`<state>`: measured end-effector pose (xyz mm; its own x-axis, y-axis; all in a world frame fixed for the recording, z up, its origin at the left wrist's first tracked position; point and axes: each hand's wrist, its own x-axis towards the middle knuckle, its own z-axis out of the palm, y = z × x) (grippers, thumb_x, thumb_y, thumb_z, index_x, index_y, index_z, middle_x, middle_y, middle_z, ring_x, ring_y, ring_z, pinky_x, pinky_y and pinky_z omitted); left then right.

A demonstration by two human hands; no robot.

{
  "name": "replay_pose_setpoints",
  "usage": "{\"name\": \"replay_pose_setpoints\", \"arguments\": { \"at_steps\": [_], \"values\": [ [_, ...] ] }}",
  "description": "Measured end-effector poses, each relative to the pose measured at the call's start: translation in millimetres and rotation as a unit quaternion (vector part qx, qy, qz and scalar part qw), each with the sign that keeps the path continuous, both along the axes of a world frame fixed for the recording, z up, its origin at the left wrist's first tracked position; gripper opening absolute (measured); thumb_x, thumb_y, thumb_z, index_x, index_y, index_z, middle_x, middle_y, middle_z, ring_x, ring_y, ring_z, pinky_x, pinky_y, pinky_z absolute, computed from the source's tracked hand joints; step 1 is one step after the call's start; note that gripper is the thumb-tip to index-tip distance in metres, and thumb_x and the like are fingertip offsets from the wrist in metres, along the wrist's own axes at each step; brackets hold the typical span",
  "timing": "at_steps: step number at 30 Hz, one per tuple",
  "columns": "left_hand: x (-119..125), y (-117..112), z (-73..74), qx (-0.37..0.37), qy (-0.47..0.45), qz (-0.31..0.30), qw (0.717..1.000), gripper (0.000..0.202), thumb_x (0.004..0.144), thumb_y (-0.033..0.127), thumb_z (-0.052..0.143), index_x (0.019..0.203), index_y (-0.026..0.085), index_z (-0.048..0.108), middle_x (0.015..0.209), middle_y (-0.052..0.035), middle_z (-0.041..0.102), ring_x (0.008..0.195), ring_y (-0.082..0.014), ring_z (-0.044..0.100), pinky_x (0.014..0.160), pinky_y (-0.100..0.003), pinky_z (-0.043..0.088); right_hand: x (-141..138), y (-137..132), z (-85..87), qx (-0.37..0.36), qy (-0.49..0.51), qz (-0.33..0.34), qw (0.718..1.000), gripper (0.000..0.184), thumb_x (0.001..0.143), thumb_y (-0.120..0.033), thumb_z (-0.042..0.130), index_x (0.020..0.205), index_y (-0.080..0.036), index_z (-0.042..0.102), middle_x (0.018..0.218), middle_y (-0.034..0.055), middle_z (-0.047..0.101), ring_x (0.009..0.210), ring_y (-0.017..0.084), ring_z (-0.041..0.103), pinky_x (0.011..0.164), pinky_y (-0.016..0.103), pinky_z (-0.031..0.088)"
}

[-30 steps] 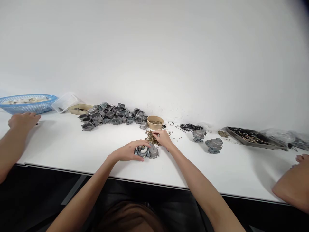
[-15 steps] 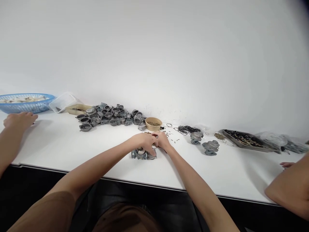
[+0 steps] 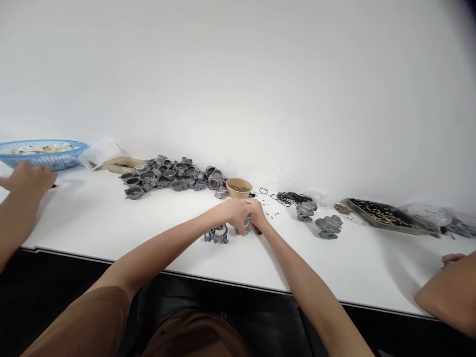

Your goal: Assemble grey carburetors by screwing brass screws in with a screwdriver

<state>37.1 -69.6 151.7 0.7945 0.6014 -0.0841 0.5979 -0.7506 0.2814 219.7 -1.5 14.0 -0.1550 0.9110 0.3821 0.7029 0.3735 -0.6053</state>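
hands meet over the middle of the white table [image 3: 92, 218]: the left hand [image 3: 233, 212] and the right hand [image 3: 256, 212] are pressed close together, fingers curled around a small grey metal part [image 3: 243, 228] that sits on the table just under them, so both appear closed on it, though the fingertips themselves are hidden and the exact grip cannot be told. just to the left of that part, touching nothing, stands a grey casting [image 3: 216, 234] with its round opening up, probably set there so it stays within easy reach. a tan bowl [image 3: 238, 188] of small brass pieces sits just behind the hands, and loose brass pieces [image 3: 269, 214] lie scattered beside them, near enough to pick from without stretching. farther back and left is a heap of grey castings [image 3: 169, 175], likely the stock to draw from. to the right are black rubber rings [image 3: 290, 198], two more grey housings [image 3: 320, 220] standing apart, and a dark tray [image 3: 386, 213] of small parts. at the far left a blue basket [image 3: 40, 153] sits at the table edge with another person's hand [image 3: 31, 179] in front of it; another person's arm [image 3: 449, 292] rests at the far right.
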Motion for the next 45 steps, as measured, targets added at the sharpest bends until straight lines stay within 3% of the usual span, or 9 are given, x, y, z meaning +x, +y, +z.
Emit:
{"name": "replay_pose_setpoints", "arguments": {
  "at_steps": [5, 8, 15, 22, 26, 35, 38, 41, 45],
  "values": [
    [-33, 0, 32.9, 0.033, -0.021, 0.001, 0.999, 0.054, 0.071, 0.05, 0.073, 0.118, 0.023, 0.071, 0.109, -0.0087, 0.072, 0.104, -0.0303, 0.064, 0.079, -0.034, 0.05, -4, -6, 4.0, 0.029, -0.007, -0.011, 0.999, 0.026, 0.099, -0.039, 0.064, 0.105, -0.014, 0.07, 0.106, 0.005, 0.071, 0.093, 0.019, 0.069, 0.084, 0.036, 0.059],
    [-59, -6, 37.2, 0.035, -0.008, 0.023, 0.999, 0.06, 0.073, 0.057, 0.07, 0.123, 0.024, 0.071, 0.118, -0.0097, 0.071, 0.115, -0.0335, 0.061, 0.084, -0.035, 0.05, -9, -12, 10.5, 0.053, 0.004, -0.002, 0.999, 0.018, 0.096, -0.03, 0.063, 0.095, -0.018, 0.077, 0.098, 0.0055, 0.077, 0.092, 0.021, 0.07, 0.088, 0.036, 0.055],
    [-91, -10, 10.6, 0.02, 0.038, 0.062, 0.997, 0.065, 0.075, 0.06, 0.068, 0.13, 0.025, 0.071, 0.125, -0.0108, 0.071, 0.119, -0.0347, 0.062, 0.091, -0.036, 0.051, -21, -24, 25.4, 0.091, 0.034, 0.031, 0.995, 0.02, 0.093, -0.025, 0.062, 0.095, -0.022, 0.082, 0.101, 0.0076, 0.079, 0.094, 0.023, 0.071, 0.088, 0.037, 0.053],
    [-84, -17, 5.0, 0.047, 0.041, 0.047, 0.997, 0.059, 0.085, 0.06, 0.057, 0.132, 0.027, 0.07, 0.113, -0.011, 0.073, 0.114, -0.0339, 0.062, 0.09, -0.037, 0.05, -26, -41, 35.5, 0.093, 0.042, 0.094, 0.99, 0.019, 0.094, -0.025, 0.064, 0.099, -0.025, 0.082, 0.1, 0.0059, 0.078, 0.092, 0.022, 0.071, 0.084, 0.035, 0.055],
    [-81, -15, 2.8, 0.047, 0.024, 0.051, 0.997, 0.059, 0.084, 0.061, 0.06, 0.13, 0.026, 0.071, 0.106, -0.011, 0.074, 0.109, -0.034, 0.063, 0.087, -0.036, 0.049, -30, -47, 38.9, 0.089, 0.044, 0.115, 0.988, 0.018, 0.095, -0.027, 0.064, 0.1, -0.026, 0.082, 0.098, 0.0063, 0.078, 0.092, 0.022, 0.071, 0.084, 0.037, 0.055],
    [-88, -14, -25.4, 0.004, -0.018, 0.067, 0.998, 0.067, 0.079, 0.061, 0.071, 0.136, 0.026, 0.064, 0.113, -0.0134, 0.072, 0.112, -0.0366, 0.063, 0.092, -0.042, 0.049, -30, -53, 44.3, 0.041, 0.093, 0.146, 0.984, 0.018, 0.092, -0.033, 0.068, 0.098, -0.024, 0.082, 0.098, 0.0077, 0.077, 0.088, 0.022, 0.071, 0.079, 0.035, 0.058],
    [-95, -16, -34.2, 0.01, -0.073, 0.05, 0.996, 0.065, 0.077, 0.058, 0.076, 0.132, 0.025, 0.061, 0.132, -0.0134, 0.064, 0.122, -0.0364, 0.059, 0.095, -0.042, 0.049, -31, -58, 48.9, 0.012, 0.098, 0.182, 0.978, 0.017, 0.091, -0.033, 0.069, 0.098, -0.025, 0.083, 0.094, 0.0067, 0.077, 0.081, 0.02, 0.071, 0.07, 0.031, 0.058],
    [-103, -22, -50.3, 0.03, -0.171, 0.059, 0.983, 0.066, 0.077, 0.057, 0.079, 0.13, 0.026, 0.056, 0.16, -0.0126, 0.039, 0.14, -0.0373, 0.046, 0.103, -0.044, 0.047, -35, -63, 52.6, -0.004, 0.099, 0.203, 0.974, 0.016, 0.089, -0.032, 0.071, 0.097, -0.025, 0.083, 0.092, 0.0069, 0.077, 0.078, 0.019, 0.071, 0.066, 0.03, 0.058],
    [-108, -33, -81.7, 0.013, -0.295, 0.118, 0.948, 0.059, 0.078, 0.056, 0.08, 0.126, 0.028, 0.058, 0.166, -0.0106, 0.029, 0.145, -0.0368, 0.042, 0.108, -0.046, 0.047, -39, -65, 54.2, -0.004, 0.102, 0.209, 0.973, 0.016, 0.088, -0.032, 0.072, 0.094, -0.022, 0.083, 0.091, 0.0086, 0.077, 0.078, 0.02, 0.071, 0.065, 0.031, 0.057]
  ]
}}
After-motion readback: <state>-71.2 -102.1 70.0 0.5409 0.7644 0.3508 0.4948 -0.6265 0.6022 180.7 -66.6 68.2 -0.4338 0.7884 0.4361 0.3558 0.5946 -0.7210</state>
